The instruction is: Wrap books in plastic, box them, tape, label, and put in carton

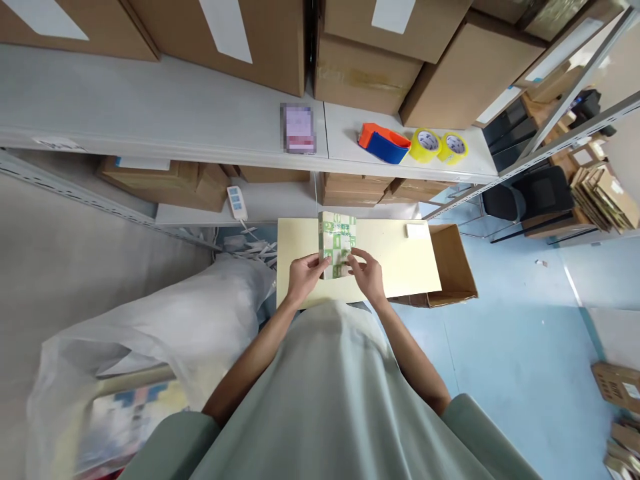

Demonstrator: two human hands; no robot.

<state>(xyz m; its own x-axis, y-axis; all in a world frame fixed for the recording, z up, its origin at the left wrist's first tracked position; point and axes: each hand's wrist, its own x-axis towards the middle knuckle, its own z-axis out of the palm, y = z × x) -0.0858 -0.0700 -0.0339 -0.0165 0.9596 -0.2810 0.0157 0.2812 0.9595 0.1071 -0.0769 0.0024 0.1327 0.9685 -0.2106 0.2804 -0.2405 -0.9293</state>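
Observation:
A small, flat rectangular package (339,235) with a green and white checked pattern is over the pale yellow board (395,267) in front of me. My left hand (306,275) grips its lower left edge, with the thumb on the top face. At its lower right side, the bent fingers of my right hand (367,272) pinch the edge. What lies under my fingertips is hidden. A small white block (416,231) lies on the board's far right part.
Cardboard boxes (367,70) fill the shelf (200,110) ahead, with an orange and blue tape dispenser (384,143), yellow tape rolls (425,145) and a blurred purple item (299,129). An open carton (453,263) stands right of the board; a white plastic bag (165,313) bulges at left.

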